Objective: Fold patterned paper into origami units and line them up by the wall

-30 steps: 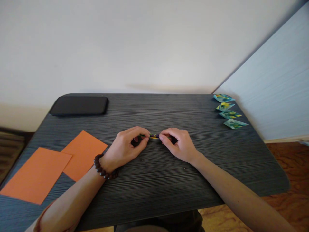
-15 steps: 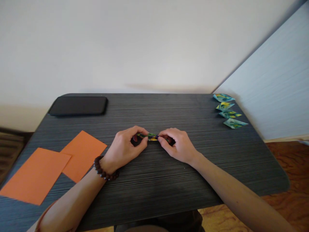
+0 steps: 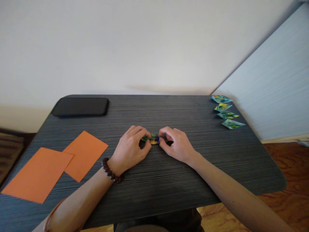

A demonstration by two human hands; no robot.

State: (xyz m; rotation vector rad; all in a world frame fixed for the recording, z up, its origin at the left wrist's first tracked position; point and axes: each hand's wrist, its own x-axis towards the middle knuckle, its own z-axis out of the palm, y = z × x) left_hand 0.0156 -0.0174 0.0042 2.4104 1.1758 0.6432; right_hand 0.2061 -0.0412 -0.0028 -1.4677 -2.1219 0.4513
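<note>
A small folded paper piece (image 3: 154,140), patterned in green, yellow and purple, is held low over the middle of the table. My left hand (image 3: 131,146), with a dark bead bracelet (image 3: 111,172) at the wrist, pinches its left end between thumb and fingers. At the other end, my right hand (image 3: 177,143) pinches it in the same way. Only the middle of the paper shows between the fingertips; both ends are largely covered. A crease runs lengthwise along it.
Two overlapping orange paper sheets (image 3: 38,174) lie at the left of the dark table (image 3: 159,187). A black phone (image 3: 80,106) rests at the back left. Several folded blue-green paper pieces (image 3: 233,124) form a column at the back right. A pale wall stands behind.
My left hand has shifted a little to the right, closer to my right hand. The folded paper has turned slightly, showing more of its flat face. The view has shifted slightly.
</note>
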